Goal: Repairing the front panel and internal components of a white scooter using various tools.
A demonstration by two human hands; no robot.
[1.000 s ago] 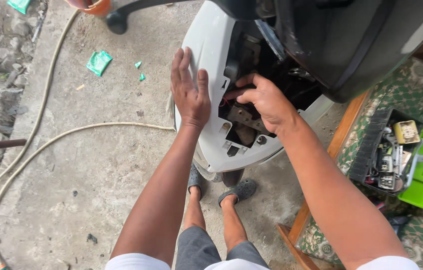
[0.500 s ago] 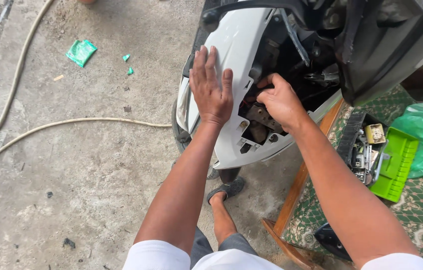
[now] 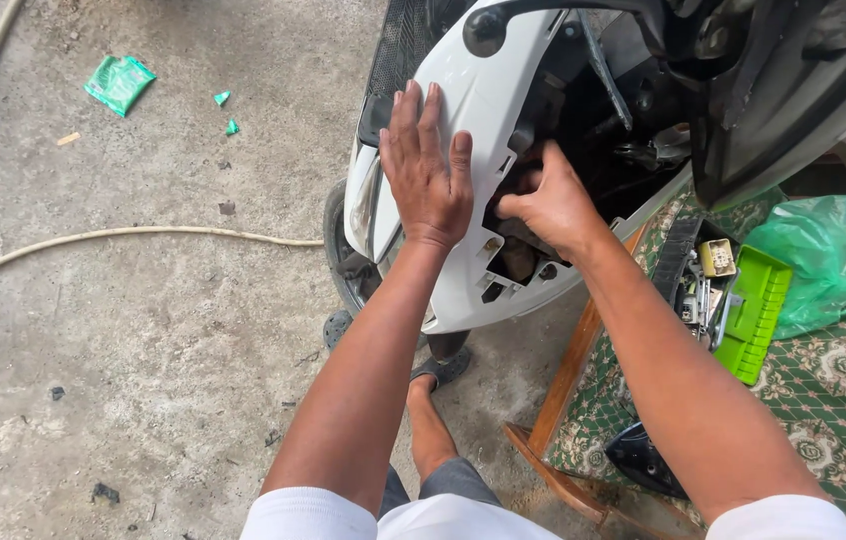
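A white scooter front panel (image 3: 488, 95) fills the upper middle of the head view, with dark inner parts exposed on its right side. My left hand (image 3: 428, 165) lies flat on the white panel, fingers spread and pointing up. My right hand (image 3: 548, 205) reaches into the opening beside it, fingers curled around something dark inside; what they grip is hidden. The scooter's front wheel (image 3: 338, 265) shows below the panel. My foot in a sandal (image 3: 438, 372) rests on the concrete under the panel.
A pale hose (image 3: 143, 235) runs across the concrete floor on the left. Green wrapper scraps (image 3: 120, 82) lie at the upper left. On the right, a patterned green mat (image 3: 843, 390) holds an open green tool case (image 3: 748, 310) and a green plastic bag (image 3: 828, 255).
The view has shifted closer and to the right. My left hand stays flat on the white panel. My right hand has gone slightly deeper into the opening.
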